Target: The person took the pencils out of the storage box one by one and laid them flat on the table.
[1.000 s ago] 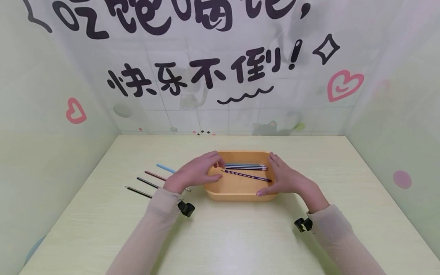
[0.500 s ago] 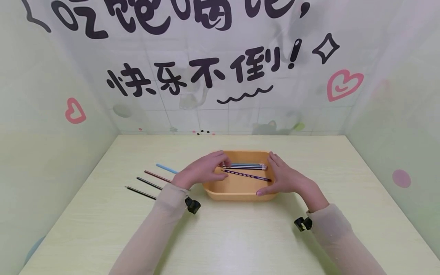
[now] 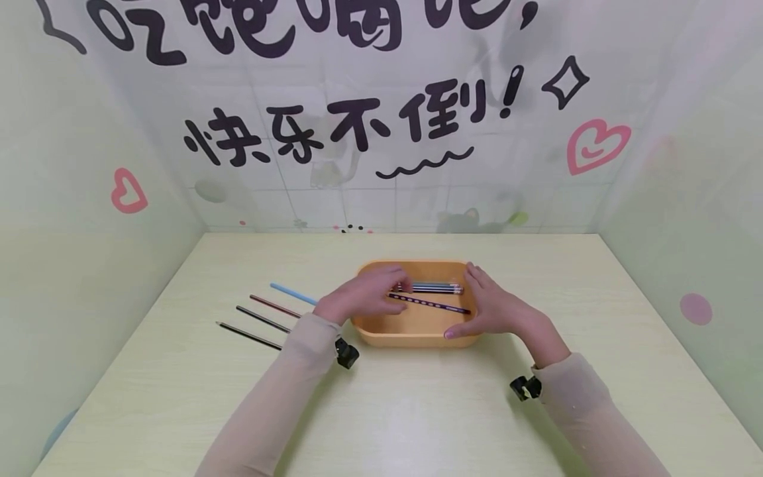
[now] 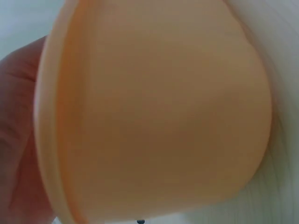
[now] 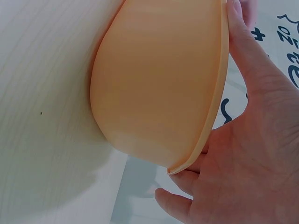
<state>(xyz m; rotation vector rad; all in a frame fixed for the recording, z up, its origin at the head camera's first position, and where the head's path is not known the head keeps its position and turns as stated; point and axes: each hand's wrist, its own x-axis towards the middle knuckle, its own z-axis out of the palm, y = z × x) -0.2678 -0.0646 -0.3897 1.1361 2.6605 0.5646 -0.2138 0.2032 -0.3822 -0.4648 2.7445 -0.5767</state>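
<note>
An orange plastic tray (image 3: 417,340) stands on the table, holding a few striped pencils (image 3: 434,288) side by side and a dark purple pencil (image 3: 430,303) with pale spots. My left hand (image 3: 365,295) reaches over the tray's left end, fingers bent and thumb apart, right over the left ends of these pencils. In the left wrist view the tray's outer wall (image 4: 163,112) hides most of that hand. My right hand (image 3: 501,311) grips the right end by its rim, thumb at the front; the right wrist view shows its fingers (image 5: 174,204) at the far side.
Left of the tray lie a light blue pencil (image 3: 292,293), a reddish-brown one (image 3: 273,305), a dark one (image 3: 261,318) and a black one (image 3: 247,335), partly behind the left arm. A printed curtain (image 3: 369,205) stands behind the table (image 3: 417,411).
My left hand has moved right, further in over the tray and the pencils' left ends. The right hand stays at the tray's right end, and the tray has hardly shifted.
</note>
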